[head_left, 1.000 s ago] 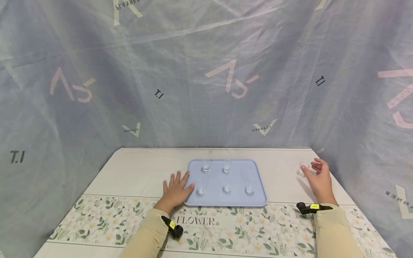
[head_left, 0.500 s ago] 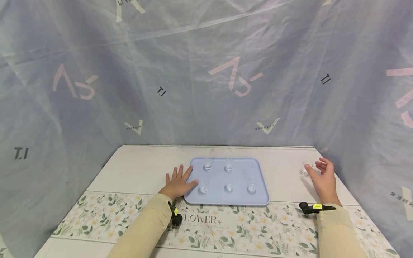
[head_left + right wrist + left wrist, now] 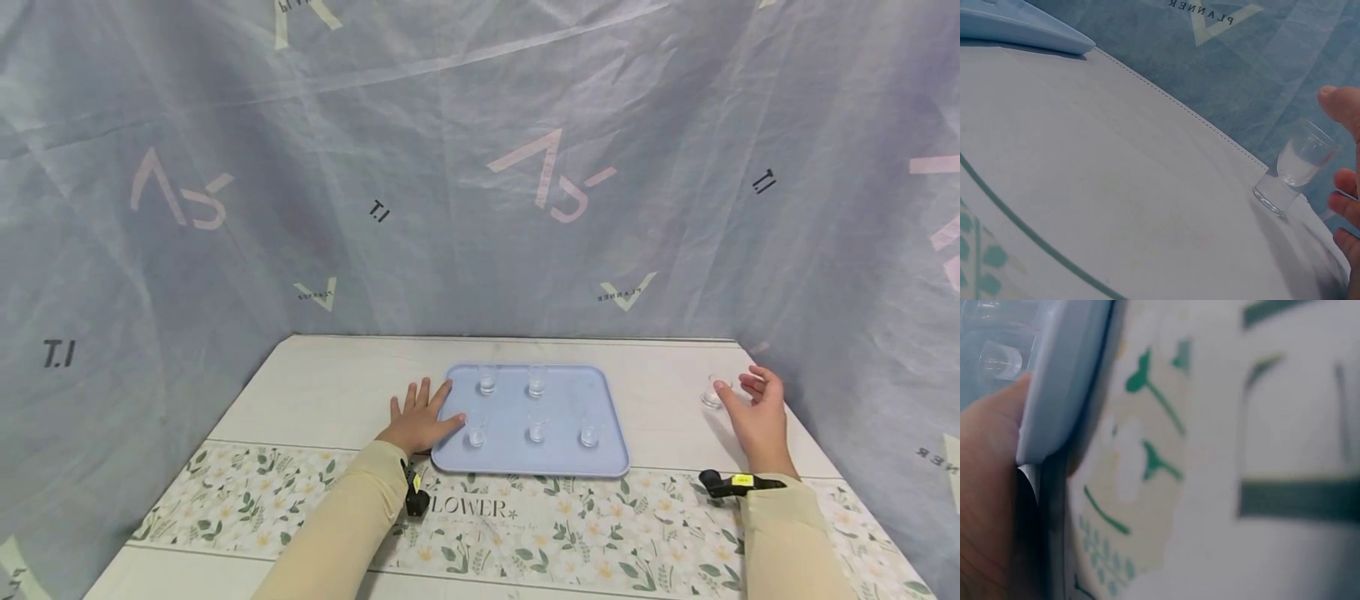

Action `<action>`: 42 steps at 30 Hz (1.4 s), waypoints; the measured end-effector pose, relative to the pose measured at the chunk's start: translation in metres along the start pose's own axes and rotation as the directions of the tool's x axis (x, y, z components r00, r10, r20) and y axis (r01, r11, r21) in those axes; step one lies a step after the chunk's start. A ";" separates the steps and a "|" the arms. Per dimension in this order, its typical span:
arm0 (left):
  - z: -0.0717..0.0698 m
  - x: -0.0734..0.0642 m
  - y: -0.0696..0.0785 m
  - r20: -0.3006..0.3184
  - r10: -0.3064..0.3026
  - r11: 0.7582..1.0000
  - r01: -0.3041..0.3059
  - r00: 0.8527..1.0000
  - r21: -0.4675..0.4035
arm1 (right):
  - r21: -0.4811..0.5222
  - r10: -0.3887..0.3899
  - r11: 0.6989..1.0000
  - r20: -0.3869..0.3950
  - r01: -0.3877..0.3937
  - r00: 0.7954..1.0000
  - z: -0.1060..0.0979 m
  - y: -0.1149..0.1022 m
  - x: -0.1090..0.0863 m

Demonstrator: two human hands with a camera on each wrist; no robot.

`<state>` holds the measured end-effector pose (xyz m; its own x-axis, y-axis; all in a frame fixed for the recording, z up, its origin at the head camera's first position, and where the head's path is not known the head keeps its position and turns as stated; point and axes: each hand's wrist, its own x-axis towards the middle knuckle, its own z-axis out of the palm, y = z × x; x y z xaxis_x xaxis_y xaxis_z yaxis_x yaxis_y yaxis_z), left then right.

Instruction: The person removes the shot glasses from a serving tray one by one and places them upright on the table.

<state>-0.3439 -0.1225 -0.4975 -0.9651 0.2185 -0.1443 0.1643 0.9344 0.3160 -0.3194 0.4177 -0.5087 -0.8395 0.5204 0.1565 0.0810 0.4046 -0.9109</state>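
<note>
1. Tabletop (image 3: 341,379) edges are pretty hemmed in, tbh: the back and both sides are bordered by grey-blue fabric (image 3: 450,217).
2. Small glass (image 3: 711,397) number six is stood upright on the white part, over near the right edge and well apart from the tray (image 3: 562,461). A decent stretch of white surface is left between the two.
3. The right hand (image 3: 759,417) is held around that glass, thumb and fingers apart. In the right wrist view a gap can be seen between the curved fingers and the glass, with the thumb up near its rim. Not much room is left between that hand and the tabletop's right edge.
4. Five more glasses are carried by the tray: back-row glasses (image 3: 536,383), two of them, toward the left, and three front-row glasses (image 3: 537,431). Bare blue surface is shown at the back right corner.
5. The left hand (image 3: 420,421) is spread at the tray's left rim, fingers apart, thumb laid over the edge near the closest front glass.
6. A bit of the floral strip (image 3: 555,533) is covered by the tray's near edge.
</note>
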 end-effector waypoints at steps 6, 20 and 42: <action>0.003 0.001 0.001 -0.016 -0.007 1.000 0.007 1.000 -0.007 | 0.055 -0.067 0.996 -0.114 0.074 0.991 -0.002 -0.007 -0.001; 0.018 0.013 -0.010 -0.036 -0.011 1.000 0.010 0.999 -0.030 | 0.073 -0.178 0.978 -0.202 0.196 0.963 0.000 -0.053 -0.013; 0.003 0.000 0.000 -0.045 0.003 1.000 -0.004 0.999 -0.017 | 0.069 -0.428 0.904 0.102 0.423 0.898 0.045 -0.076 -0.029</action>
<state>-0.3433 -0.1212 -0.5004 -0.9728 0.2084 -0.1011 0.1645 0.9288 0.3320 -0.3255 0.3378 -0.4611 -0.8431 0.2177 0.4917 -0.3188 0.5340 -0.7831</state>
